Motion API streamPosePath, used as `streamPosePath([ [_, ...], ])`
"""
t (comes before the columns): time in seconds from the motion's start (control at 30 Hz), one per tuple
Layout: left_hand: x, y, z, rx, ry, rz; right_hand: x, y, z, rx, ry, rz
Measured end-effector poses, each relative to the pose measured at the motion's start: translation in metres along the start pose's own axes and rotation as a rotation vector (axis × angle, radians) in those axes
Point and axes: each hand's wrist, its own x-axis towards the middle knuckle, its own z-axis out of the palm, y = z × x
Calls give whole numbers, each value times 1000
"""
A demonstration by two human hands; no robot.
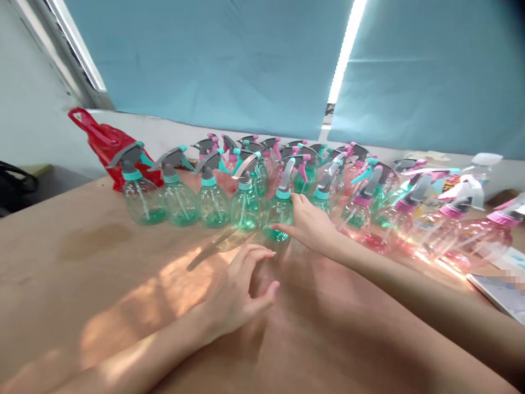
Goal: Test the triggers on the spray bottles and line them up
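My right hand (pixel 307 221) is closed around the right side of a green spray bottle (pixel 279 210), which stands upright in the front row with its grey sprayer and turquoise collar up. Nearer to me, my left hand (pixel 241 287) is held over the table, fingers curved apart and nothing in them. To the left of the held bottle stand several more green spray bottles (pixel 214 205) in a line. On its right the front row goes on past a green bottle (pixel 322 196) into pink spray bottles (pixel 430 232).
Behind the front row are more pink and green spray bottles (pixel 268 164). A red plastic bag (pixel 109 145) lies at the back left of the wooden table (pixel 61 284). At the right edge sits a flat pale item (pixel 498 295), partly blurred. A blue curtain (pixel 213 65) hangs behind.
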Motion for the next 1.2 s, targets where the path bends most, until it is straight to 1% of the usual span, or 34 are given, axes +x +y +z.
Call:
streamPosePath([
  [0.17, 2, 2, 0, -17, -33, -47, 7, -4, 0, -13, -9, 30],
  [0.33, 2, 0, -1, -35, -47, -98, 12, -12, -2, -40, -55, 85],
  [0.43, 1, -2, 0, -65, -61, -91, 11, -15, -2, -41, -77, 103],
  [0.53, 1, -6, 1, -94, -59, -73, 3, -12, -3, 7, -49, 73],
  [0.63, 0, -9, 0, -97, -69, -76, -12, 0, -6, 68, 45, -8],
  [0.7, 0, -10, -3, -88, -80, -84, -24, 13, -12, 84, 122, -60],
  [0.77, 0, -10, -5, -77, -86, -94, -34, 29, -20, 94, 172, -84],
  [0.83, 0, -11, -6, -68, -84, -96, -41, 45, -28, 103, 211, -56],
  [0.9, 2, -12, -5, -67, -62, -89, -43, 60, -35, 108, 251, 5],
  [0.97, 3, -12, -4, -65, -28, -76, -41, 70, -38, 119, 254, 82],
  [1.07, 5, -12, -3, -54, 11, -66, -32, 76, -37, 182, 171, 171],
  [1.13, 7, -12, -4, -45, 20, -59, -25, 75, -33, 247, 130, 174],
  [1.2, 8, -13, -4, -24, 23, -12, -17, 71, -28, 284, 126, 173],
])
